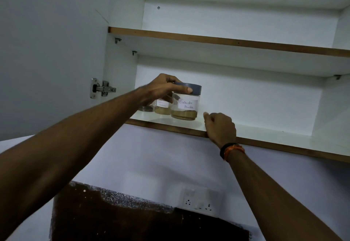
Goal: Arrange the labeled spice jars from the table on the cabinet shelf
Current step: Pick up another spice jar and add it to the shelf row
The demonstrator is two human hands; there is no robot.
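- Coriander jar (184,106): clear body, grey lid, white label reading "Coriander Powder", brown powder in the bottom. It is standing upright on the lower cabinet shelf (265,136), left of frame centre, near the front edge.
- Left hand (166,89): reaching in from the lower left of the frame; its grip is curling over the grey lid, thumb lying along the lid's front rim, holding the jar from the top.
- Right hand (220,127): sitting just right of the coriander jar, over the shelf's brown front edge, fingers loosely curled and holding nothing; not touching the jar.
- Second jar (162,107): labelled, writing too small to read, brown contents; standing just left of and behind the coriander jar, partly hidden by the left hand.
- Third jar (145,108): further left, mostly hidden behind the wrist; label not visible.
- Upper shelf (227,41): nothing showing on it from this angle.
- Progress, as a judgement: three jars are sitting on the shelf, the coriander jar apparently being set or squared into line. The desk is out of view, so how many jars are waiting cannot be told.
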